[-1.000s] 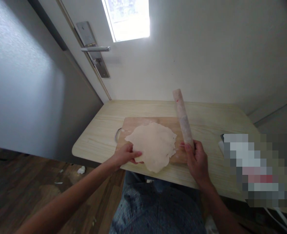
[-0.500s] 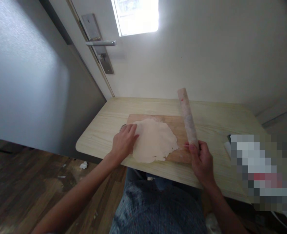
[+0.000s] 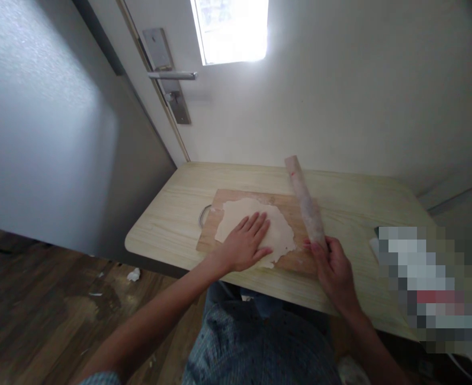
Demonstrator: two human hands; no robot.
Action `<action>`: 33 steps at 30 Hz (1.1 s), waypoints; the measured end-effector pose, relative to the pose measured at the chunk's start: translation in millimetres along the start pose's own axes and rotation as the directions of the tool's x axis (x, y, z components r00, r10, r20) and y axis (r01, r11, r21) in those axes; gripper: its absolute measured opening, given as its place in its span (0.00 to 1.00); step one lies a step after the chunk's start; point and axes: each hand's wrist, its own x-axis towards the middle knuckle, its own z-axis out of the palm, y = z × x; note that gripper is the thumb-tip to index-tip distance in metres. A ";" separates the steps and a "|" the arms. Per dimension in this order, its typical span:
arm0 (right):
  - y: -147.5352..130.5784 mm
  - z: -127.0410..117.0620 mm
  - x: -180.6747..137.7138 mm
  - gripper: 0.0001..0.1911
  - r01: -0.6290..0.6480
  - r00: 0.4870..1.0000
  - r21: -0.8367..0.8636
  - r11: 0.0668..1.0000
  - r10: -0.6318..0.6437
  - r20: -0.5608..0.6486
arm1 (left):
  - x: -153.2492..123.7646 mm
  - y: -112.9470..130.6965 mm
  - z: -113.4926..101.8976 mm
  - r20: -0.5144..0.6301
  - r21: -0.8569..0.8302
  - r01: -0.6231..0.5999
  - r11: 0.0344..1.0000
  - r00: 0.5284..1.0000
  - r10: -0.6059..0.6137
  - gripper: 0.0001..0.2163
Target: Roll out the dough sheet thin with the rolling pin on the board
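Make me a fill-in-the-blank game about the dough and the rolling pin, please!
1. The left hand lies flat on the ____.
2. The right hand holds the near end of the ____.
3. The dough is spread out on a wooden ____.
4. The board sits on a pale wooden ____.

Missing words: dough; rolling pin; board; table.

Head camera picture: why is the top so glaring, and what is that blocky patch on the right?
Head view: the door window is blown out to white; a pixelated block hides what lies on the table; straight edges bow from the wide lens; dough and both hands stay fairly sharp.
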 end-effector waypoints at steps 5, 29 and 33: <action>-9.0 -9.4 10.0 0.19 0.136 0.984 -0.144 0.980 -0.117 0.135 | -20.6 17.6 -3.0 -0.024 -0.052 -0.046 0.998 0.999 0.045 0.32; -26.0 22.8 2.1 0.23 0.646 0.754 -0.582 0.494 -0.530 0.388 | -25.2 -29.1 -15.1 -0.197 0.033 0.382 0.924 0.908 -0.369 0.20; -25.7 23.9 4.7 0.25 0.643 0.759 -0.596 0.482 -0.505 0.410 | -20.3 -34.8 -14.7 -0.158 0.060 0.368 0.928 0.921 -0.355 0.21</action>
